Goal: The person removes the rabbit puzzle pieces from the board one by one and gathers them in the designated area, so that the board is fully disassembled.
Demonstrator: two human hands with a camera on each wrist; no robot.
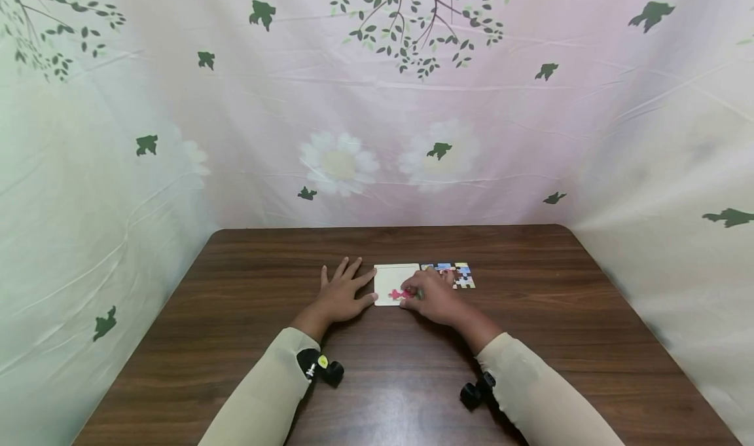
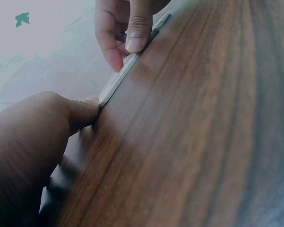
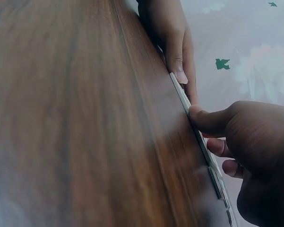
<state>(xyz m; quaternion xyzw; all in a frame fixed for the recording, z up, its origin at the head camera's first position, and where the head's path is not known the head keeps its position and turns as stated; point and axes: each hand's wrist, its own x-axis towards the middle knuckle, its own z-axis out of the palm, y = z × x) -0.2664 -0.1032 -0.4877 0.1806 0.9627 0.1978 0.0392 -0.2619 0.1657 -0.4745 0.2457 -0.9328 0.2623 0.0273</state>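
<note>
A white board [image 1: 389,277] like a puzzle tray lies flat on the table. My left hand [image 1: 340,298] rests beside it with fingers spread, its thumb and index finger touching the left edge. Over the lower right of the board, my right hand [image 1: 432,297] pinches a small red puzzle piece between curled fingers and thumb, partly hidden. Another red bit [image 1: 394,295] shows just left of those fingertips. The right thumb [image 3: 205,119] sits at the board's near edge in the right wrist view. Joined colourful puzzle pieces [image 1: 465,275] lie right of the board, partly covered by the right hand.
The brown wooden table [image 1: 377,393] reaches to a printed cloth backdrop [image 1: 377,118] at the back and both sides. Dark wrist devices [image 1: 333,372] are strapped at both sleeves, close above the tabletop.
</note>
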